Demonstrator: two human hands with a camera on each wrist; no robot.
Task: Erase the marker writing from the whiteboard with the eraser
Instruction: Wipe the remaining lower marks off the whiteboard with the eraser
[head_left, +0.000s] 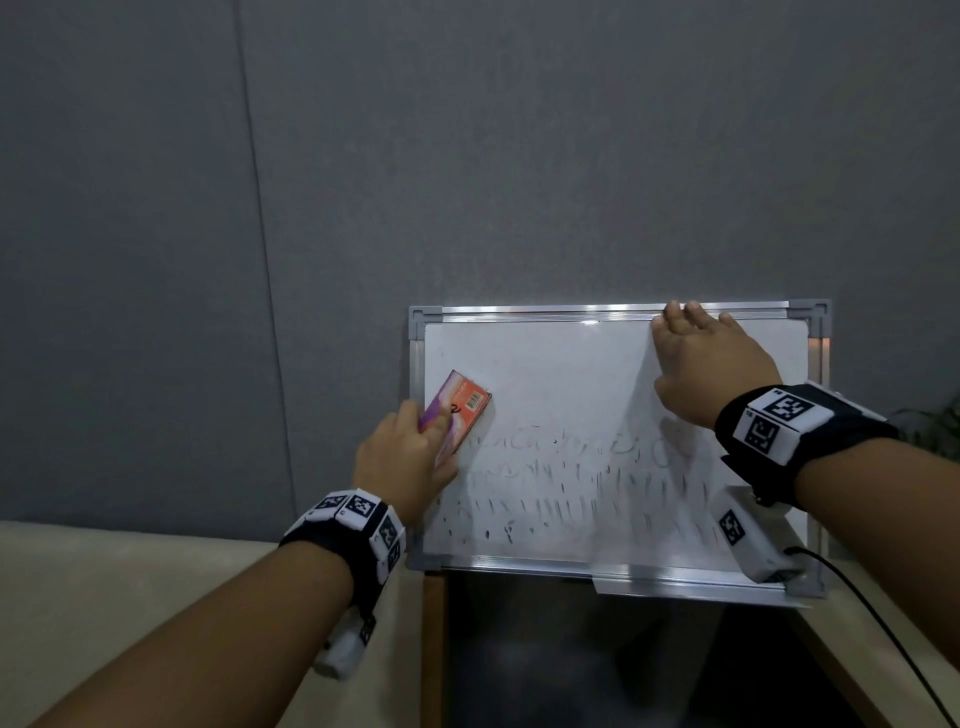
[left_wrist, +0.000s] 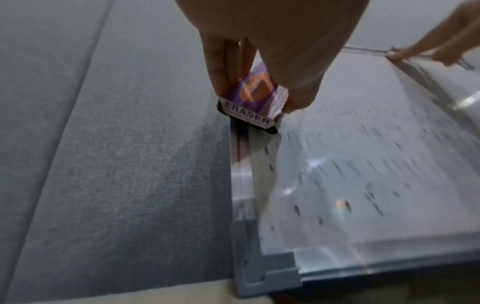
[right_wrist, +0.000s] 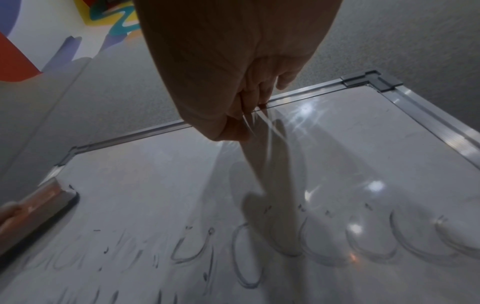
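Observation:
A whiteboard (head_left: 571, 364) in an aluminium frame stands propped against a grey wall. Smeared black marker writing (head_left: 571, 483) covers its lower half; the upper half is wiped. My left hand (head_left: 434, 434) grips an orange and purple eraser (head_left: 460, 410) labelled ERASER (left_wrist: 255, 98) and presses it on the board near the left frame, above the writing. My right hand (head_left: 685, 338) holds the board's top edge right of centre, fingers hooked over the frame (right_wrist: 311, 90), thumb against the face. Loops of faded writing (right_wrist: 246, 257) lie below that hand.
A beige tabletop (head_left: 104, 597) lies at the lower left. Below the board is a dark opening (head_left: 571, 665) with a wooden edge. A black cable (head_left: 883, 639) runs off at the lower right. A green plant (head_left: 935, 431) shows at the right edge.

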